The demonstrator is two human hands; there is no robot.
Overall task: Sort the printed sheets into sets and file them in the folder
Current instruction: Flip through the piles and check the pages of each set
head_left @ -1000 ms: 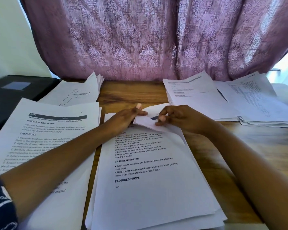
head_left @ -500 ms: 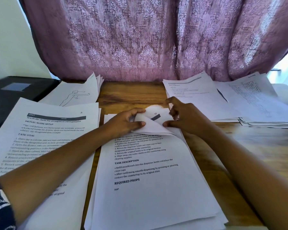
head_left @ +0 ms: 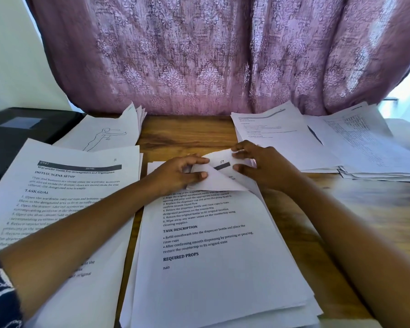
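Observation:
A stack of printed sheets [head_left: 213, 268] lies on the wooden table [head_left: 189, 133] in front of me. The top right corner of its upper sheets [head_left: 213, 179] is folded back toward me, baring a page numbered 59 [head_left: 221, 162] beneath. My left hand [head_left: 180, 174] pinches the folded corner between thumb and fingers. My right hand [head_left: 263, 164] holds the far right corner of the stack, fingers curled on the sheet edges. A black folder [head_left: 12, 136] lies at the far left, partly under papers.
A second printed stack [head_left: 64, 209], numbered 51, lies left of the middle one. Sheets with a figure drawing [head_left: 104, 136] sit behind it. Two more paper piles [head_left: 282, 138] [head_left: 369, 147] occupy the right back. A pink patterned curtain [head_left: 199, 55] hangs behind the table.
The corner of the upper sheets has been folded back further, showing more of page 59. My right hand shifted to the far right corner and my left hand's grip moved onto the fold.

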